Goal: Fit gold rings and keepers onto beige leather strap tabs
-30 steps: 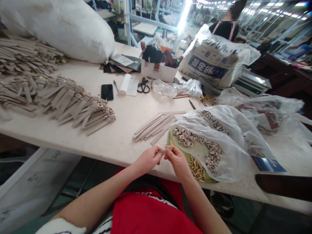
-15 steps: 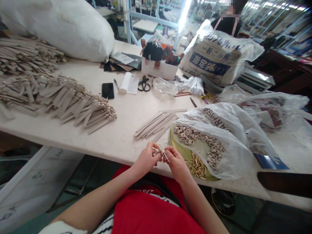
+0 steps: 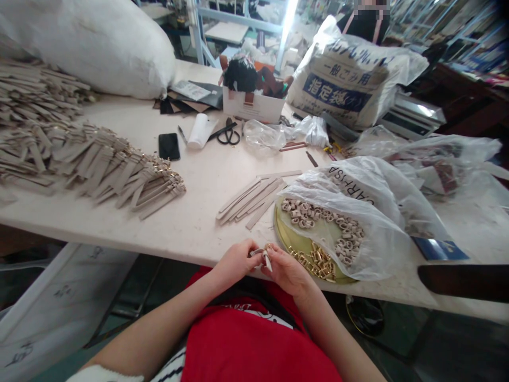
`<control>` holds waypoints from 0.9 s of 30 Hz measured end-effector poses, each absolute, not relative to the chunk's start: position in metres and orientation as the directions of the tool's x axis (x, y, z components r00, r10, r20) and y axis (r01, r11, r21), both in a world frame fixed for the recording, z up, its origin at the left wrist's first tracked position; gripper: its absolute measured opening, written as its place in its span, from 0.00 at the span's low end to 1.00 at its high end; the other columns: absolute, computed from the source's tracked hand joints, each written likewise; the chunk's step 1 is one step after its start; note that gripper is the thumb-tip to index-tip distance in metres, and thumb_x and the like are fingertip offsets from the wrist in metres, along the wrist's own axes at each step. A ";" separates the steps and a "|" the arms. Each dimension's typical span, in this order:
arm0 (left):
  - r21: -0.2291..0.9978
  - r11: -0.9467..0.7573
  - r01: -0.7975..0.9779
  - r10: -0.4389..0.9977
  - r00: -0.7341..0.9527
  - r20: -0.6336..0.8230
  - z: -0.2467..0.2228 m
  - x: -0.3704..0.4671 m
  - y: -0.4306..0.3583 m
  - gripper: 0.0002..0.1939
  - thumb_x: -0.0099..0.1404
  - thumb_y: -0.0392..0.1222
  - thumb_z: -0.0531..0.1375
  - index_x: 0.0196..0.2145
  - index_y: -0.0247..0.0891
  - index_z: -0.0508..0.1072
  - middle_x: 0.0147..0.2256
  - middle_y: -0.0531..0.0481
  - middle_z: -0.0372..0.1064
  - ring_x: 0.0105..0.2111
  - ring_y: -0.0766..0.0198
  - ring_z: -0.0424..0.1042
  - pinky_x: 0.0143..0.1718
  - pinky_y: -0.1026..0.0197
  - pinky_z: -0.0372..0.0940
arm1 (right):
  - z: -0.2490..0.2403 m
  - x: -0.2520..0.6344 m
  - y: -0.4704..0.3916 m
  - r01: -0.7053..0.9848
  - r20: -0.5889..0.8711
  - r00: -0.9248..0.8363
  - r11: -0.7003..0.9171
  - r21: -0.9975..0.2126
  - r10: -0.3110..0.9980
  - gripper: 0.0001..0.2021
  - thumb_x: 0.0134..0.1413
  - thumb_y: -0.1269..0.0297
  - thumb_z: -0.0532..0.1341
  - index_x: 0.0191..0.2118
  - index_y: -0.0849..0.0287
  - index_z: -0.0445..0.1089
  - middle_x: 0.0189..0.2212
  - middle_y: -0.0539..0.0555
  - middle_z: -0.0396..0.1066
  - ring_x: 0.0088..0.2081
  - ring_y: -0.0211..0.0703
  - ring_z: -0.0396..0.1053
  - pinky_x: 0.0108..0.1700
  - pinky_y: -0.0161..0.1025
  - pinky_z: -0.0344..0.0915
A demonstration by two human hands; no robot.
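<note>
My left hand (image 3: 238, 261) and my right hand (image 3: 289, 269) meet at the table's near edge, both closed in a pinch on one short beige strap (image 3: 268, 260). The strap is bent between my fingertips, and a small bit of gold metal shows at its top by my right fingers. My fingers hide most of it. Just right of my right hand lies a round yellow-green tray (image 3: 283, 229) holding gold metal fittings (image 3: 318, 261) and small beige loops (image 3: 304, 212). Flat beige straps (image 3: 250, 199) lie beyond my hands.
Piled straps (image 3: 115, 167) cover the left side. A clear plastic bag (image 3: 382, 212) partly drapes the tray. Farther back are a phone (image 3: 169, 146), scissors (image 3: 228, 133), a white box (image 3: 252, 106) and a stuffed printed sack (image 3: 342, 79). A person (image 3: 366, 24) is behind.
The strap has turned in my fingers, and its end now points down toward me. My right hand has rolled slightly over it. The whole view has shifted a little.
</note>
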State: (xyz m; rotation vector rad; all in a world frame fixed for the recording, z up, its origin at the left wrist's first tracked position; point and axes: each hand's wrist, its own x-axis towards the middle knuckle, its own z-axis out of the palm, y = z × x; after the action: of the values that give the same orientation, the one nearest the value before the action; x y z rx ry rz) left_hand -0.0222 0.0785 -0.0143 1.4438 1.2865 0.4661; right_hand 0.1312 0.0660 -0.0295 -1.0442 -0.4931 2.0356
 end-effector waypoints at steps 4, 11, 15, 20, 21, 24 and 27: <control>0.885 0.233 0.402 0.820 0.409 -0.401 -0.006 -0.021 0.073 0.11 0.57 0.48 0.53 0.29 0.36 0.65 0.22 0.56 0.65 0.19 0.69 0.64 0.23 0.67 0.57 | -0.038 0.129 0.067 -0.287 -0.365 -0.027 -0.357 -0.889 0.931 0.13 0.47 0.54 0.61 0.27 0.58 0.61 0.22 0.46 0.62 0.25 0.35 0.60 0.30 0.34 0.59; 0.905 0.321 0.279 0.811 0.413 -0.414 -0.007 -0.015 0.074 0.12 0.55 0.48 0.55 0.29 0.35 0.65 0.26 0.54 0.67 0.20 0.70 0.64 0.24 0.67 0.59 | -0.041 0.126 0.063 0.070 -0.158 0.133 -0.168 -0.983 0.978 0.14 0.47 0.56 0.60 0.37 0.57 0.60 0.24 0.46 0.61 0.25 0.36 0.61 0.29 0.35 0.59; 0.902 0.340 0.266 0.786 0.446 -0.428 -0.016 -0.024 0.074 0.15 0.52 0.48 0.58 0.34 0.35 0.66 0.24 0.55 0.67 0.23 0.68 0.66 0.25 0.67 0.59 | -0.033 0.133 0.063 0.070 -0.298 -0.068 -0.293 -0.953 0.952 0.16 0.45 0.55 0.61 0.37 0.59 0.63 0.22 0.46 0.62 0.24 0.36 0.61 0.29 0.35 0.59; 0.858 0.465 0.217 0.692 0.515 -0.506 -0.025 -0.035 0.073 0.14 0.55 0.47 0.56 0.34 0.34 0.66 0.27 0.51 0.70 0.27 0.68 0.68 0.29 0.67 0.61 | -0.036 0.137 0.060 0.141 -0.264 -0.051 -0.254 -0.957 0.963 0.13 0.48 0.56 0.58 0.37 0.59 0.63 0.19 0.45 0.62 0.23 0.36 0.61 0.28 0.35 0.57; 0.854 0.473 0.218 0.691 0.509 -0.513 -0.025 -0.035 0.073 0.13 0.55 0.47 0.55 0.33 0.34 0.66 0.28 0.51 0.70 0.27 0.67 0.69 0.30 0.67 0.61 | -0.037 0.137 0.059 0.168 -0.248 -0.055 -0.236 -0.957 0.967 0.13 0.49 0.57 0.58 0.38 0.59 0.63 0.20 0.46 0.62 0.23 0.36 0.60 0.28 0.34 0.57; 0.865 0.431 0.255 0.710 0.496 -0.500 -0.023 -0.033 0.074 0.12 0.55 0.45 0.55 0.32 0.34 0.67 0.28 0.51 0.71 0.28 0.67 0.69 0.31 0.67 0.62 | -0.040 0.138 0.058 0.232 -0.218 -0.086 -0.193 -0.953 0.972 0.11 0.50 0.59 0.57 0.37 0.59 0.63 0.20 0.46 0.62 0.23 0.37 0.61 0.28 0.35 0.57; 0.882 0.336 0.330 0.734 0.495 -0.465 -0.019 -0.032 0.075 0.11 0.56 0.44 0.54 0.32 0.34 0.69 0.28 0.51 0.71 0.28 0.66 0.69 0.30 0.67 0.61 | -0.041 0.140 0.057 0.278 -0.201 -0.097 -0.168 -0.946 0.975 0.10 0.51 0.59 0.57 0.37 0.59 0.64 0.20 0.46 0.62 0.23 0.37 0.61 0.27 0.35 0.57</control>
State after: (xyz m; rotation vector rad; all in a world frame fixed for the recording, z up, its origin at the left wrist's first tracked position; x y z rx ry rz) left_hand -0.0320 0.0745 -0.0191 1.2558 1.0830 0.3445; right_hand 0.1401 0.0572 -0.0409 -1.4930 -1.4114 1.3037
